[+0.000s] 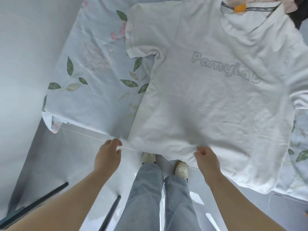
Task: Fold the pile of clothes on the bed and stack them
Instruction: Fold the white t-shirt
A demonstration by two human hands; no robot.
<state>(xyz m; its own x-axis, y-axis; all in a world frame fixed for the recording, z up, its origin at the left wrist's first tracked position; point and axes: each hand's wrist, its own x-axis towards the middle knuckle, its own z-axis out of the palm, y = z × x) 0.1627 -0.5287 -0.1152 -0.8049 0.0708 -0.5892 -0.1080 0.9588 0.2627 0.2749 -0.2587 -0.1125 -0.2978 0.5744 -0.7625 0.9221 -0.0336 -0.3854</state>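
Note:
A white T-shirt (208, 97) with grey lettering and an orange neck tag lies spread front-up on the bed, collar away from me, hem hanging over the near edge. My left hand (109, 152) pinches the hem's left corner at the bed edge. My right hand (206, 157) grips the hem further right, fingers curled under the fabric. At the top right corner, a pink garment (233, 0) and a dark garment (300, 12) peek out beyond the collar; most of that pile is out of frame.
The bed sheet (93, 72) is pale blue with green leaves and pink flowers. A white wall (25, 55) runs along the left. My legs in jeans and pale shoes stand on a glossy floor (58, 164) by the bed edge.

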